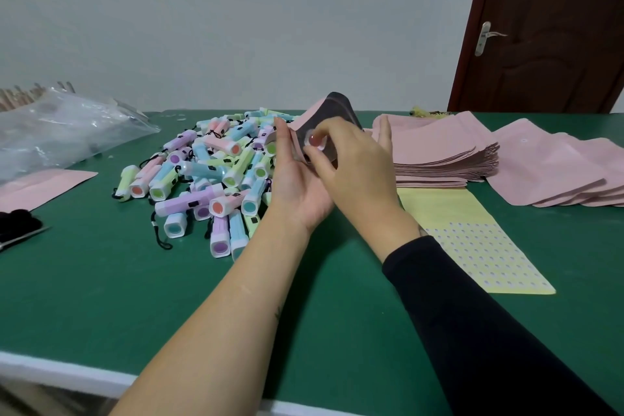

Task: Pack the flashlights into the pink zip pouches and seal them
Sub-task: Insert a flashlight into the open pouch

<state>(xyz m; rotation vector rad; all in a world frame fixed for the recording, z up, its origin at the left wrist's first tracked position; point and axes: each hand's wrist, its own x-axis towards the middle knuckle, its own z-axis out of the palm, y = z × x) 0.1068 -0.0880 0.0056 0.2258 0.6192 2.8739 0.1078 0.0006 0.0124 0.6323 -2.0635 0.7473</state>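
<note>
Above the green table [135, 297] my left hand [293, 185] holds a pink zip pouch [334, 104] upright, its mouth spread open and its dark inside showing. My right hand [358, 165] grips a flashlight [315, 140] at the pouch's mouth; only its white end with a reddish lens shows between my fingers. A big heap of pastel flashlights [216, 172] with black wrist cords lies just left of my hands. A stack of flat pink pouches [445, 152] sits right behind my right hand.
More pink pouches [557, 172] are spread at the far right. A yellow sheet of small round stickers [472, 240] lies under my right forearm. At the left are a clear plastic bag [60, 131], a single pink pouch [40, 185] and a black bundle [17, 223].
</note>
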